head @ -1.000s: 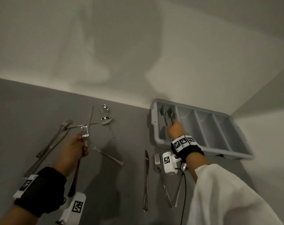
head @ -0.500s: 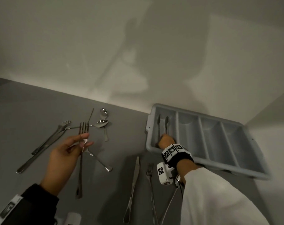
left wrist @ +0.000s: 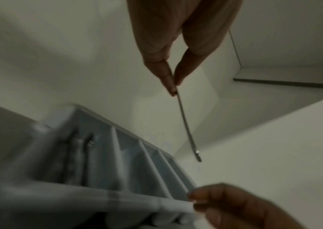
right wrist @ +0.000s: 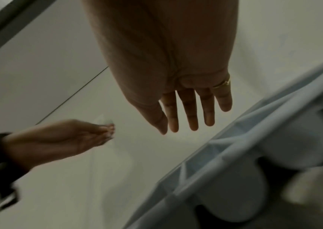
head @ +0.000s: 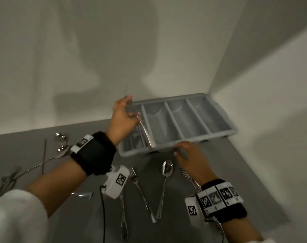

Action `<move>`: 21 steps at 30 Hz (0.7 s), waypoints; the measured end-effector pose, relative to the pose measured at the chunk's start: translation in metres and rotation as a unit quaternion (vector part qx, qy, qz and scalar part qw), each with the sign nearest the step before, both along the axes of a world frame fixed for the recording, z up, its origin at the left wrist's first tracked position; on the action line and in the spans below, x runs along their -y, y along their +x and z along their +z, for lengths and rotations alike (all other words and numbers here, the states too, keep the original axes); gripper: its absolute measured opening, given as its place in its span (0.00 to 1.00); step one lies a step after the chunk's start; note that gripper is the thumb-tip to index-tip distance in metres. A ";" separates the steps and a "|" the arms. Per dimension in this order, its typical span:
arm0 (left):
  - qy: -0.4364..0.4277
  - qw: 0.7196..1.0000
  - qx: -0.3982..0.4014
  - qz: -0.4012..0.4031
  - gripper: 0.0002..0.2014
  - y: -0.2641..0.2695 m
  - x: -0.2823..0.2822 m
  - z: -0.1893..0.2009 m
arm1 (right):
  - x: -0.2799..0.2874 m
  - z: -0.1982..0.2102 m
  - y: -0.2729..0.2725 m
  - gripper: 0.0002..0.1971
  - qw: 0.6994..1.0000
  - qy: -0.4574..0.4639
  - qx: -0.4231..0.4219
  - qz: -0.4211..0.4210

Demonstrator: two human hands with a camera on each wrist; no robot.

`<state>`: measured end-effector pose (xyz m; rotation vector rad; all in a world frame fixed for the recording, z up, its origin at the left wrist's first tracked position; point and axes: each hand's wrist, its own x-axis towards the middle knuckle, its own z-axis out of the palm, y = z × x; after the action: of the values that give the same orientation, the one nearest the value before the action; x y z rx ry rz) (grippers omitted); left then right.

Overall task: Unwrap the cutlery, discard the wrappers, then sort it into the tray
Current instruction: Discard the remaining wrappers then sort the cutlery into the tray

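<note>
A grey four-compartment tray [head: 219,135] sits in the wall corner, also seen in the left wrist view [left wrist: 117,196] and right wrist view [right wrist: 215,155]. My left hand [head: 130,109] pinches a fork [head: 144,130] above the leftmost compartment, tines up and handle slanting down toward the front rim. The left wrist view shows the left hand's [left wrist: 173,83] thumb and finger closed on the fork's thin handle [left wrist: 188,127]. Two pieces of cutlery [head: 137,139] lie in that compartment. My right hand [head: 182,151] is at the tray's front rim with fingers straight [right wrist: 188,117] and holds nothing.
On the grey table in front of the tray lie a fork [head: 140,190], a spoon [head: 166,172], another fork [head: 186,174] partly under my right wrist and a knife [head: 123,216]. Spoons [head: 60,137] and forks [head: 9,174] lie at the left. Walls close in behind and to the right.
My left hand has carried the fork from the left of the table to above the tray. My right hand has come out of the leftmost compartment to the front rim.
</note>
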<state>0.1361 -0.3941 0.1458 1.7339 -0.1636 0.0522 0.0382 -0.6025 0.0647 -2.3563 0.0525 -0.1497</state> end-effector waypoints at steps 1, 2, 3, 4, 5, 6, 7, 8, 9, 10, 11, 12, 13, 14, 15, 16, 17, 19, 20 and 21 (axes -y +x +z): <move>-0.016 0.999 -0.036 -0.013 0.31 0.013 0.018 -0.005 | 0.009 -0.005 -0.010 0.11 1.000 -0.002 -0.004 -0.011; -0.019 0.997 -0.065 -0.028 0.30 0.026 0.036 -0.011 | 0.018 -0.011 -0.020 0.11 1.000 -0.002 -0.013 -0.025; -0.007 0.996 -0.078 -0.043 0.28 0.037 0.053 -0.019 | 0.026 -0.016 -0.028 0.11 0.999 0.004 -0.025 -0.035; 0.022 0.996 -0.077 -0.049 0.25 0.047 0.067 -0.029 | 0.032 -0.020 -0.036 0.12 0.999 0.007 -0.035 -0.037; 0.049 0.995 -0.070 -0.046 0.22 0.056 0.079 -0.038 | 0.036 -0.024 -0.044 0.15 0.998 0.006 -0.044 -0.036; 0.081 0.994 -0.065 -0.043 0.19 0.065 0.089 -0.047 | 0.039 -0.026 -0.051 0.17 0.998 0.000 -0.051 -0.037; 0.111 0.991 -0.060 -0.041 0.13 0.074 0.097 -0.057 | 0.043 -0.029 -0.056 0.16 0.997 -0.006 -0.055 -0.047; 0.156 0.985 -0.062 -0.041 0.08 0.081 0.103 -0.064 | 0.046 -0.034 -0.062 0.15 0.997 -0.010 -0.053 -0.057; 0.206 0.976 -0.063 -0.039 0.05 0.090 0.106 -0.074 | 0.048 -0.039 -0.066 0.14 0.996 -0.010 -0.056 -0.071; 0.255 0.963 -0.076 -0.041 0.03 0.096 0.109 -0.081 | 0.050 -0.044 -0.069 0.14 0.994 -0.009 -0.069 -0.083; 0.293 0.951 -0.092 -0.042 0.07 0.102 0.111 -0.088 | 0.051 -0.048 -0.071 0.15 0.992 -0.012 -0.087 -0.092; 0.326 0.937 -0.113 -0.048 0.08 0.107 0.114 -0.092 | 0.052 -0.051 -0.073 0.16 0.991 -0.014 -0.097 -0.091; 0.354 0.925 -0.126 -0.060 0.08 0.108 0.116 -0.094 | 0.052 -0.054 -0.073 0.17 0.991 -0.012 -0.101 -0.085; 0.383 0.909 -0.143 -0.078 0.10 0.109 0.118 -0.097 | 0.052 -0.055 -0.073 0.17 0.992 -0.009 -0.098 -0.081; 0.411 0.893 -0.153 -0.102 0.13 0.111 0.120 -0.100 | 0.052 -0.057 -0.072 0.17 0.992 -0.005 -0.096 -0.082; 0.436 0.875 -0.167 -0.125 0.17 0.111 0.120 -0.104 | 0.052 -0.058 -0.072 0.15 0.992 -0.003 -0.094 -0.084; 0.454 0.861 -0.179 -0.142 0.22 0.112 0.119 -0.108 | 0.052 -0.060 -0.072 0.13 0.992 -0.004 -0.093 -0.084; 0.459 0.849 -0.206 -0.162 0.28 0.113 0.116 -0.113 | 0.051 -0.065 -0.073 0.13 0.991 -0.017 -0.104 -0.084; 0.448 0.853 -0.209 -0.168 0.26 0.111 0.115 -0.113 | 0.051 -0.067 -0.073 0.14 0.989 -0.022 -0.115 -0.091; 0.435 0.861 -0.200 -0.169 0.23 0.109 0.114 -0.112 | 0.051 -0.070 -0.073 0.16 0.986 -0.025 -0.129 -0.103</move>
<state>0.2450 -0.5077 0.0335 2.5391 -0.1965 -0.7468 -0.0344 -0.6530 -0.0052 -2.4043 0.4225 0.0560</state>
